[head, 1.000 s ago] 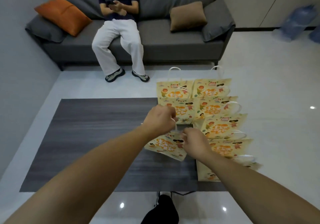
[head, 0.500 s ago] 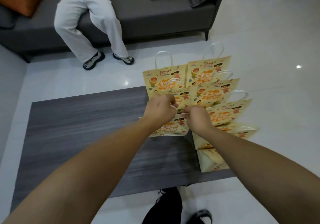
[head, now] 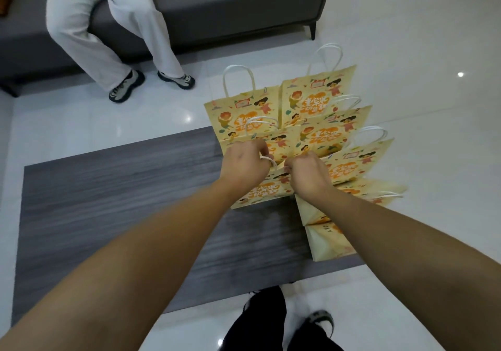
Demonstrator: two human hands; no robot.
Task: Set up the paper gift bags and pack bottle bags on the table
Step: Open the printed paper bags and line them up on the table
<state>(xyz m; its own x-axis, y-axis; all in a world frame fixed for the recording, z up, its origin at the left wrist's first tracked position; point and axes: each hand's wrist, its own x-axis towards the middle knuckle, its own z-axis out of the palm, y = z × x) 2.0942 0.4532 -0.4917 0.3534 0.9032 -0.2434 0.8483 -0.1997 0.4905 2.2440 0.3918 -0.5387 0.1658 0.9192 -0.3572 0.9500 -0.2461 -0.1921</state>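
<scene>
Both hands meet at the mouth of one yellow paper gift bag (head: 260,192) over the right part of the dark worktop (head: 122,201); the left hand (head: 244,165) has its fingers curled round the bag's white cord handle (head: 268,159), and the right hand (head: 307,173) has its fingers bunched and pinching the bag's top edge; the bag's printed face is turned toward the camera, its mouth up and away, its bottom edge lowest and tilted down to the left; its long axis runs roughly upright, leaning away. Behind it stand five more bags, open ends up: a back pair (head: 318,98), a middle pair (head: 329,133) and one further right (head: 357,162); at the worktop's right edge lie flat bags (head: 325,242), at least two, the count blurred. Beyond the worktop a person in white trousers (head: 108,25) sits on a grey sofa (head: 230,3).

Against the frame of a second ago, the held bag has swung from tilted and low to nearer upright; the hands have drawn closer together; the view has dipped, so the seated person's upper body and the cushions have left the frame.
</scene>
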